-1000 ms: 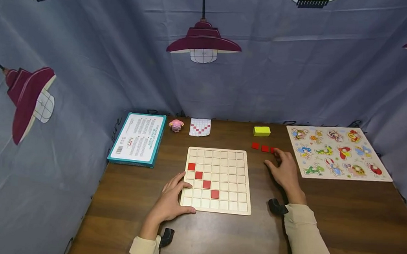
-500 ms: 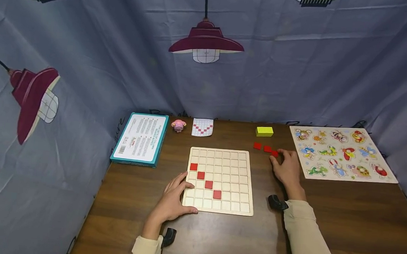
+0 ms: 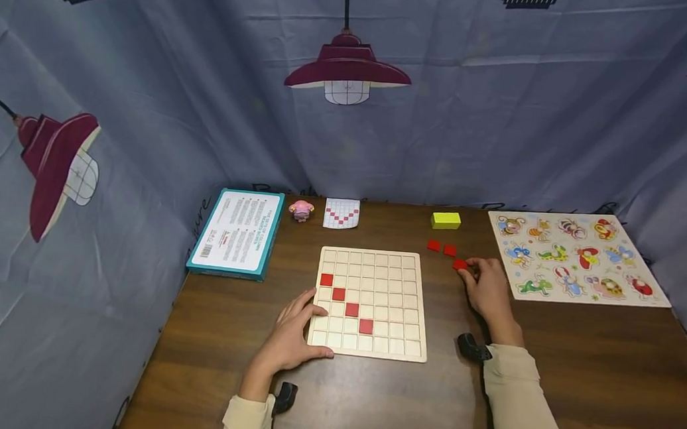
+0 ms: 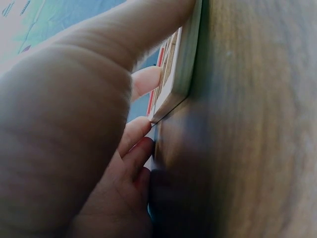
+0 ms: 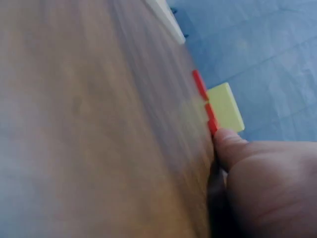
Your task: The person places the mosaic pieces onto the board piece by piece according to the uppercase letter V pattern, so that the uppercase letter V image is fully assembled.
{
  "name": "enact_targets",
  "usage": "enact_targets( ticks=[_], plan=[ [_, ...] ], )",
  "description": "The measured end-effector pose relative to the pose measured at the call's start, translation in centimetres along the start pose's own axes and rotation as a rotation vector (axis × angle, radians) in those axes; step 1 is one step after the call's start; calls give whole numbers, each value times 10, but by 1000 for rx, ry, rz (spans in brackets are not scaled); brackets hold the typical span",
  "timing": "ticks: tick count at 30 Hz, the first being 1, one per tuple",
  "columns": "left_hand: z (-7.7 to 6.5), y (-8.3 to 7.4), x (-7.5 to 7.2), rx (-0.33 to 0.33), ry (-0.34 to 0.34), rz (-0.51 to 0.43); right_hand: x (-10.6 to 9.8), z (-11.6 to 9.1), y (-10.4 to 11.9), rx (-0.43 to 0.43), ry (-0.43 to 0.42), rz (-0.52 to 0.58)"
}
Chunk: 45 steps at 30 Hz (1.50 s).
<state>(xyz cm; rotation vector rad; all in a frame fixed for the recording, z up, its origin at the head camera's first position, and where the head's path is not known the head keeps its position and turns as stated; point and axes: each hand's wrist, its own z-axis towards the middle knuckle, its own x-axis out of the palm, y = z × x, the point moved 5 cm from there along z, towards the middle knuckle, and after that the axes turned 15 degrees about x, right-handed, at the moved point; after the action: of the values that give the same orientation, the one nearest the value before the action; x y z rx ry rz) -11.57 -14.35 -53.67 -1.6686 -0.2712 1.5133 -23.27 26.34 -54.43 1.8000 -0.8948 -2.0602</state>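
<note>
A pale wooden grid board (image 3: 394, 299) lies flat on the table, with several red square tiles in its cells forming a descending diagonal. At its lower left corner my left hand (image 3: 288, 335) holds the board, thumb against the front edge and fingers at the left side. One fingertip reaches over the top in the left wrist view. To the right, my right hand (image 3: 489, 292) pinches a red tile (image 3: 459, 264) between thumb and finger, low over or on the table. Two more red tiles, a left one (image 3: 434, 245) and a right one (image 3: 449, 250), lie just beyond it.
A yellow block (image 3: 445, 221) stands behind the loose tiles. The insect picture board (image 3: 580, 257) lies at the right, a teal-edged box (image 3: 236, 233) at the left. A pink figurine (image 3: 301, 210) and a pattern card (image 3: 341, 214) sit at the back before the curtain.
My right hand has closed on the nearest red tile and drawn it slightly toward me, apart from the other two. The left hand stays at the board's corner.
</note>
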Motion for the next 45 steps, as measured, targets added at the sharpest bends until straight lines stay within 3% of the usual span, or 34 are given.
enact_targets(
  ticks=[5,10,15,21,30,37,45],
  plan=[
    [3,0,0,4,8,3,2,-25,1,-65,-39,45],
    [3,0,-2,13,5,2,9,-56,18,-157,-76,120],
    [1,0,-5,-12,9,2,26,-85,49,-269,11,137],
    [2,-1,-4,-1,10,3,43,-107,78,-342,120,108],
    [0,-2,-4,17,-8,11,51,-117,93,-384,127,59],
    [-6,-3,-4,-5,-5,7,58,-122,99,-448,121,40],
    [-2,-4,-2,7,2,6,55,-120,97,-435,106,45]
  ],
)
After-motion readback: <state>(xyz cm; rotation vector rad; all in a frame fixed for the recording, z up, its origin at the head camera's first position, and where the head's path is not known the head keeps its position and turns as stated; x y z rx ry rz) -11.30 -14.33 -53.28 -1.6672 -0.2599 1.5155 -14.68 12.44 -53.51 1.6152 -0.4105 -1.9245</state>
